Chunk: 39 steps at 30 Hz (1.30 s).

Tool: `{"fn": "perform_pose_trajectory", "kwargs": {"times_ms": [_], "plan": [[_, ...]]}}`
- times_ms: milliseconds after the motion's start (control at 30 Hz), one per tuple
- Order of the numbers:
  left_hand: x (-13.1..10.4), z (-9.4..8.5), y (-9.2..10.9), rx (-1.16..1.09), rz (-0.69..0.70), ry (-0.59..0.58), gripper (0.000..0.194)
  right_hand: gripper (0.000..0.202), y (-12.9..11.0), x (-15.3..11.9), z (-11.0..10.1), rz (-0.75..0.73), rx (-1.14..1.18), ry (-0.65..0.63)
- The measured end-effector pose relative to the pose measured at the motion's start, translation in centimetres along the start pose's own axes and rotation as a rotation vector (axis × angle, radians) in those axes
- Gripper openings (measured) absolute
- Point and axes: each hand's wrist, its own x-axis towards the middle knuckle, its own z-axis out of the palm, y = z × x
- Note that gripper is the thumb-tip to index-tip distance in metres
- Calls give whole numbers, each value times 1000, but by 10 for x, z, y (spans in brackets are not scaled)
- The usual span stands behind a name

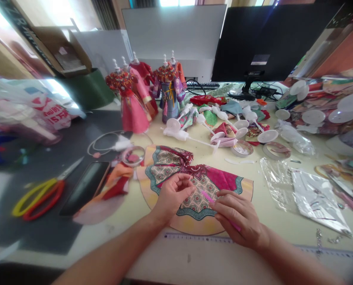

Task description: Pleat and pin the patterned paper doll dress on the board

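A small patterned doll skirt (198,194) lies spread out on the table, with magenta panels, a teal wavy band and a pale yellow hem. Over its middle, my left hand (175,194) has thumb and forefinger pinched together; whatever is between the tips is too small to make out. My right hand (238,217), to the right of it, is closed round a slim pink pen-like tool (206,195). The tool's thin tip points toward my left fingertips, a short gap away. Below the skirt's hem runs a ruler (194,237), partly behind my right hand.
At left lie scissors (44,198), a phone (86,188) and a tape roll (133,156). Dressed doll stands (135,111) rise behind, with several white stands (176,134) lying beside them. Plastic bags (315,198) and small chains (319,239) are at right; a monitor (265,43) stands behind.
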Motion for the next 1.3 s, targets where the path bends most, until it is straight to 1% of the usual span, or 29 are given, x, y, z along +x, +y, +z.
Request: {"fn": "perform_pose_trajectory", "kwargs": {"times_ms": [167,267,367,467,567,667,767,867,1100,1300], "plan": [[3,-3,1,26,2,-1,25,24,0,2,-1,-3,5,11],[5,-12,10,124,10,-40,25,25,-1,2,-2,1,12,9],[3,-25,27,340,63,-145,23,24,-3,2,-3,-7,31,-12],[-1,-32,42,610,156,-158,18,22,-5,2,-1,-24,38,-63],[-5,-34,49,803,184,-192,19,18,-9,4,2,-28,37,-133],[-6,-33,49,942,204,-267,22,16,-12,6,6,-27,35,-193],[-6,-33,47,996,261,-314,26,14,-14,7,9,-23,12,-235],[-6,-34,45,1014,308,-324,27,14,-14,9,11,-23,-9,-257],[-6,-32,44,1127,313,-372,20,18,-15,11,13,-28,-29,-280],[-4,-32,39,1144,333,-375,24,19,-14,10,14,-24,-41,-305]]}}
